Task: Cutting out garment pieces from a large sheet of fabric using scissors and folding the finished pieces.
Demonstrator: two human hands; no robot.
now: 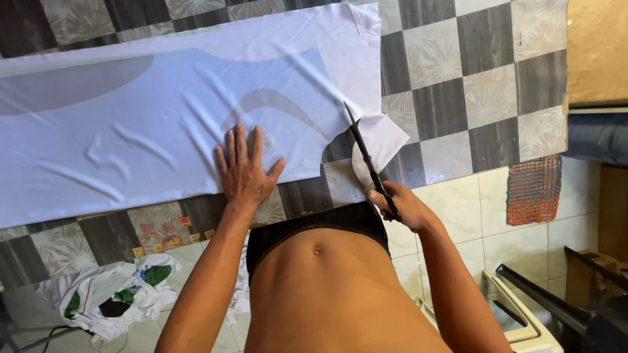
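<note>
A long sheet of pale white-blue fabric (150, 111) with grey curved shapes lies flat on a table with a grey and cream checkered cover (471, 72). My left hand (245, 167) presses flat on the fabric near its front edge, fingers spread. My right hand (399, 206) grips black scissors (366, 157), whose blades point up into the fabric's right end. A curved flap of cut fabric (379, 144) curls away to the right of the blades.
Crumpled white, green and black cloth scraps (111, 294) lie on the tiled floor at lower left. An orange mesh cloth (533, 189) hangs off the table's right edge. A white and black object (523, 307) stands at lower right.
</note>
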